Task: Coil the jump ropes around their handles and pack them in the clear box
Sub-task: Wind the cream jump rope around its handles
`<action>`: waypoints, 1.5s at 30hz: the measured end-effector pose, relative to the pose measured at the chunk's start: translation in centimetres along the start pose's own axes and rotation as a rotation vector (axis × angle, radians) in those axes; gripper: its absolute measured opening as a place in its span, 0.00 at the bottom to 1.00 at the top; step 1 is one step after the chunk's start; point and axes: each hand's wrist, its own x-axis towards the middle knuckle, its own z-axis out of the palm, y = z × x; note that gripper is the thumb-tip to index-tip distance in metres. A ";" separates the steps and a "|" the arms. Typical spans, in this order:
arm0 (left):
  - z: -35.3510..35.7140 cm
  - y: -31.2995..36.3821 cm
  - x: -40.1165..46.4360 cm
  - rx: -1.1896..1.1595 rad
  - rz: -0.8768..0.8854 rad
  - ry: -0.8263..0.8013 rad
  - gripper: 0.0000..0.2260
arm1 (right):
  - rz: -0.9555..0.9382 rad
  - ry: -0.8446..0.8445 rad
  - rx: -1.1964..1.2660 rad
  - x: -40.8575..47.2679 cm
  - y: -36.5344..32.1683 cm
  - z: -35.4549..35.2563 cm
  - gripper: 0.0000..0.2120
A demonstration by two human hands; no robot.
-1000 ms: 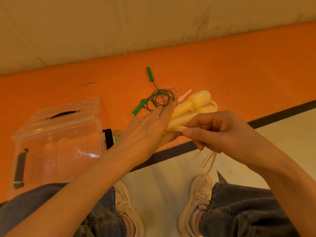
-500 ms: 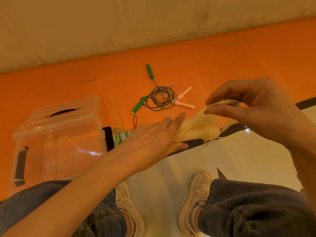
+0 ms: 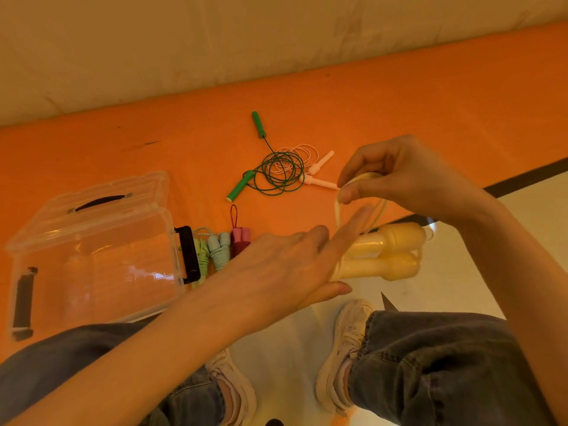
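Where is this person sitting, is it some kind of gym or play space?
Probably a gym or indoor play area, though that is a guess. The person sits over an orange mat next to pale flooring, with a padded-looking wall behind, and loose jump ropes lie on the mat near a clear box.

Pale yellow jump-rope handles (image 3: 388, 255) with matching yellow cord (image 3: 337, 210) | dark green rope (image 3: 278, 173), bright green handles | pale pink rope (image 3: 318, 167) | mint (image 3: 201, 256), light blue (image 3: 219, 250) and pink-maroon (image 3: 239, 241) coiled ropes | clear box (image 3: 92, 256), black latches | orange mat (image 3: 399, 103) | cream floor (image 3: 461, 265) | grey-blue jeans (image 3: 445, 364), off-white sneakers (image 3: 347, 348)
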 end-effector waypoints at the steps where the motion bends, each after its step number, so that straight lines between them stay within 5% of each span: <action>1: -0.1 0.1 0.0 0.001 0.008 -0.007 0.33 | 0.014 -0.025 0.015 0.0 0.1 0.0 0.07; 14: -0.3 0.7 -0.3 -0.427 0.022 -0.165 0.28 | 0.032 -0.091 0.073 0.3 1.7 -0.1 0.10; 21: -1.9 -0.9 0.0 -0.705 -0.128 -0.028 0.27 | 0.116 -0.060 0.255 -0.3 4.9 -2.0 0.10; 27: -1.8 -1.3 0.6 -0.750 -0.196 0.096 0.33 | 0.088 -0.043 0.170 -0.6 4.1 0.2 0.14; 29: -1.7 -1.6 0.7 -0.743 -0.247 0.136 0.34 | 0.084 -0.089 0.195 -0.4 3.2 0.8 0.08; 45: -0.6 -3.3 1.2 -0.646 -0.449 0.350 0.24 | 0.220 -0.203 0.324 -1.0 0.8 3.2 0.14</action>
